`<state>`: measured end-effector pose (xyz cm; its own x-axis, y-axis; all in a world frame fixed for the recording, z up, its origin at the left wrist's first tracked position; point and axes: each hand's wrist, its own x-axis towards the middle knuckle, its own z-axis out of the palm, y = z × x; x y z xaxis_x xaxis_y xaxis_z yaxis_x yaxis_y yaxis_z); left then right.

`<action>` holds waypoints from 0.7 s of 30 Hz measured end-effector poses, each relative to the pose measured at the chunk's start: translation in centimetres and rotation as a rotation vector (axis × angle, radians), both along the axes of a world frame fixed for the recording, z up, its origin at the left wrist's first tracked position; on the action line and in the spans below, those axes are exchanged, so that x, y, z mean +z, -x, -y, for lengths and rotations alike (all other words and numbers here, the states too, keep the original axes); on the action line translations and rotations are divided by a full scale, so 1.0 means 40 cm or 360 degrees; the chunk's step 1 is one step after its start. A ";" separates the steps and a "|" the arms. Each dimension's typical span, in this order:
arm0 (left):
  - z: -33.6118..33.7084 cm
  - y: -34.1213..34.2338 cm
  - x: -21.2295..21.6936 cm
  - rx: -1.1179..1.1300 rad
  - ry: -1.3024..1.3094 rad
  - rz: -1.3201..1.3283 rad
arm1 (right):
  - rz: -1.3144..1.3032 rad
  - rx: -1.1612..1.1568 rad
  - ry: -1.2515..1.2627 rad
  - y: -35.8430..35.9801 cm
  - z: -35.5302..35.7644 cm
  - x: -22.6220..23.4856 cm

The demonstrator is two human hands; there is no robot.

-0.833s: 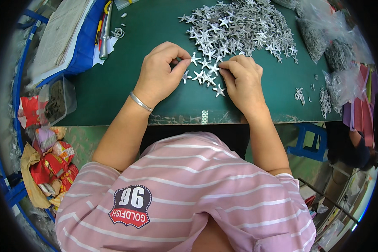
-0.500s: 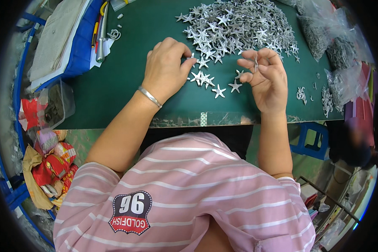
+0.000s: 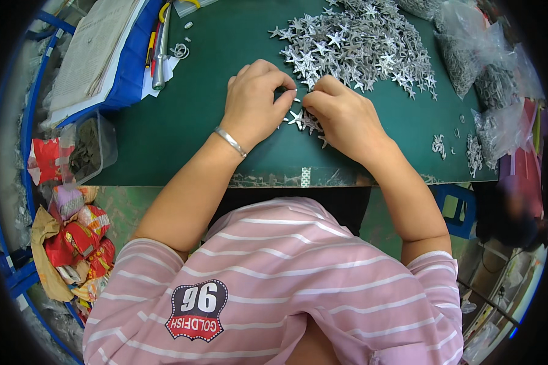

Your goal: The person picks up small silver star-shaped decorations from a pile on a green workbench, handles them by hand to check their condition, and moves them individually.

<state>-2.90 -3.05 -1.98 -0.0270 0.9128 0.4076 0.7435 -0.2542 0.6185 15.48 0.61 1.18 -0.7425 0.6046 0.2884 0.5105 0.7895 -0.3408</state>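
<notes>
Silver stars (image 3: 296,118) could scatter if the right hand (image 3: 345,118), fingertips bunched, contents hidden, knocks them; left hand (image 3: 252,102) pinches a silvery bit (image 3: 296,99).

At lower left of the frame, the badge (image 3: 196,310) on my striped shirt (image 3: 323,280) carries a white number and word, both upside down; at upper left, the papers' (image 3: 94,58) print is too small to read

We cannot tell what, if anything, our right hand (image 3: 350,118) holds; the upper edge crops the starfish pile (image 3: 359,48); a person (image 3: 499,222) blurs.
</notes>
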 end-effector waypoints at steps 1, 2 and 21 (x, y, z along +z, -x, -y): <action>0.002 0.000 -0.002 -0.0037 0.0030 0.0101 | -0.0185 -0.0063 0.0294 -0.007 -0.001 0.000; 0.003 0.000 0.000 -0.0051 0.0106 0.0377 | -0.0370 -0.0129 0.0588 -0.016 -0.004 0.003; 0.046 0.050 0.055 -0.0509 0.0337 0.0113 | -0.0656 -0.0407 0.0747 -0.089 0.004 -0.034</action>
<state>-4.91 -4.89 0.21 0.2512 0.9435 0.2163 0.6009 -0.3272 0.7293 19.02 0.47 -0.17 -0.4445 0.8772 0.1815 0.4164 0.3818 -0.8252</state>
